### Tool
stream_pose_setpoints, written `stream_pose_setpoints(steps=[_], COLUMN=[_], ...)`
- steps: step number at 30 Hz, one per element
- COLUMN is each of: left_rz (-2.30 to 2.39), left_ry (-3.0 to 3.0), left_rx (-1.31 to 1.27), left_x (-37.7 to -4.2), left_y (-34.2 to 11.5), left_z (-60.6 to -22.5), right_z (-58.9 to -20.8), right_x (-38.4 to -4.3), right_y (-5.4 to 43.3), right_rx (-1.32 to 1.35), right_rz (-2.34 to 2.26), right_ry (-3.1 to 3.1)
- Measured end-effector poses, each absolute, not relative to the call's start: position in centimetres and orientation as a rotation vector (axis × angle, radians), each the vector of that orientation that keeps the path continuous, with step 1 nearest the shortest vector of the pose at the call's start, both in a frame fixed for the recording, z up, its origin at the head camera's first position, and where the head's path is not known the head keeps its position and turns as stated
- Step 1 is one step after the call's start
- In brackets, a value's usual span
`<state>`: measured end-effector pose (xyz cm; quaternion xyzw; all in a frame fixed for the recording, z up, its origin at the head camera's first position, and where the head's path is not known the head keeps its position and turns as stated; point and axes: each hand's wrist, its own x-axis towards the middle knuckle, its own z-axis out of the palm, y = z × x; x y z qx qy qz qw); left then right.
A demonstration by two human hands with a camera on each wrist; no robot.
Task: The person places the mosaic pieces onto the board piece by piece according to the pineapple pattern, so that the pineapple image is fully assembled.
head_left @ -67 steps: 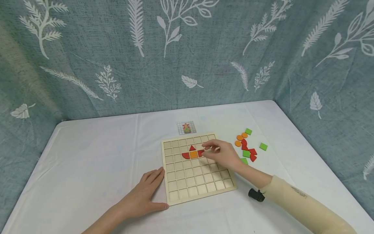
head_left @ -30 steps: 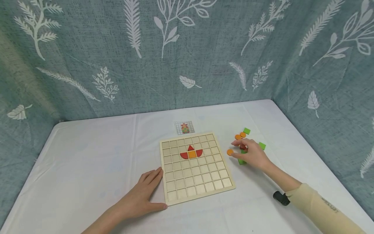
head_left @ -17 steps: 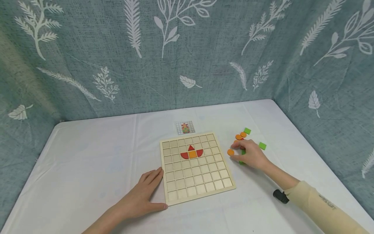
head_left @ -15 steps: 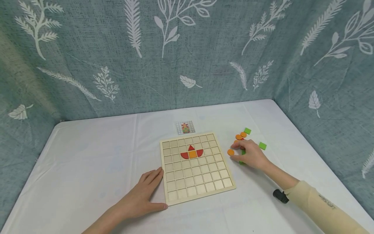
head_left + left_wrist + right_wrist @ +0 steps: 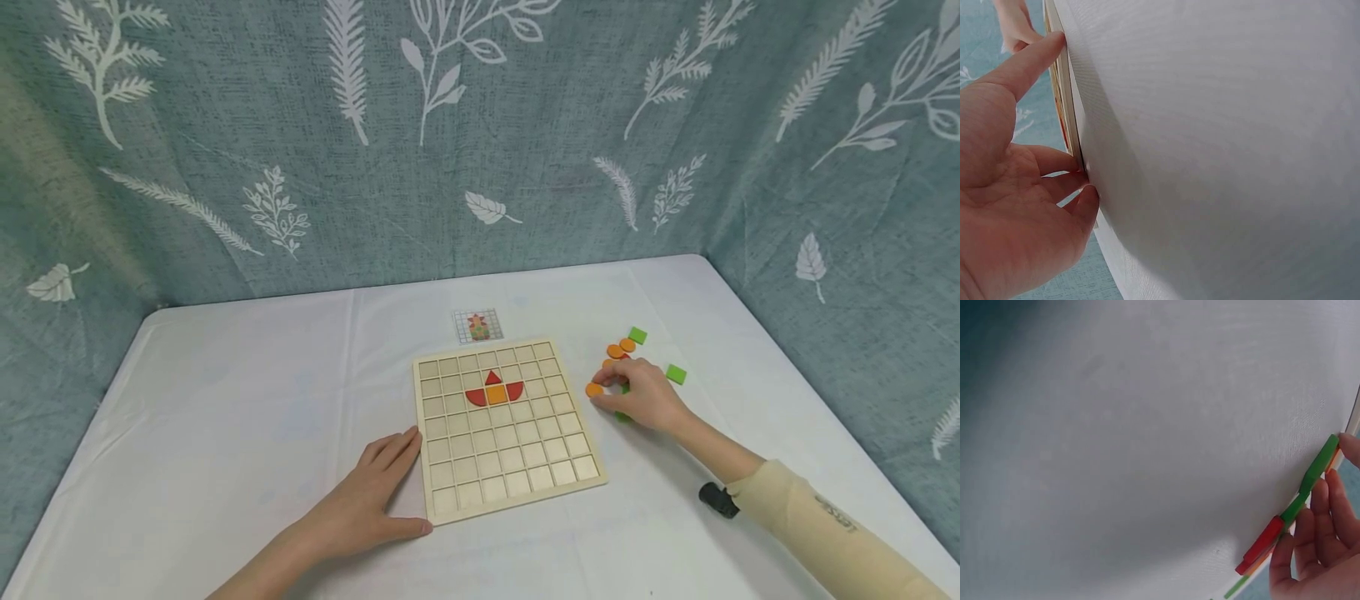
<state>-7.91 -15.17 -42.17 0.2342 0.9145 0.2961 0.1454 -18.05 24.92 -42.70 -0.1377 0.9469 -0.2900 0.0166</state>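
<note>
A square wooden grid board (image 5: pixel 517 458) lies on the table. In it sit a red triangle (image 5: pixel 492 378), an orange square (image 5: pixel 497 394) and a red rounded piece on either side of the square. My left hand (image 5: pixel 367 496) rests with spread fingers along the board's left edge, its thumb at the near corner; the left wrist view shows the fingertips against that edge. Right of the board, my right hand (image 5: pixel 647 398) pinches an orange disc (image 5: pixel 595 389) between thumb and index finger. Its other fingers hang over the loose pieces and hide some of them.
Orange discs (image 5: pixel 615 351) and green squares (image 5: pixel 676 374) lie around the right hand. Red and green pieces (image 5: pixel 1265 540) show by its fingers in the right wrist view. A small pattern card (image 5: pixel 477 326) lies beyond the board. Patterned cloth (image 5: pixel 420 208) hangs behind the table.
My right hand has moved from over the board to the loose pieces on the right, and its thumb and index finger have closed onto an orange disc. The left hand has stayed at the board's edge.
</note>
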Motion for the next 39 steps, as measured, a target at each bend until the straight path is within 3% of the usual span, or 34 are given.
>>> stream_pose_setpoints(steps=[18,39], left_rz=[0.853,0.857], left_ry=[2.636,2.624], left_rx=[0.682,0.696], left_x=[-7.9,-8.1], left_y=[-15.3,-15.4], left_z=[-42.1,-42.1], right_z=[-41.7,-41.8], right_x=[-17.8,-17.2], right_y=[20.9,13.8], right_rx=[-0.396,-0.653], right_rz=[-1.071,-1.022], right_ry=[2.912,2.788])
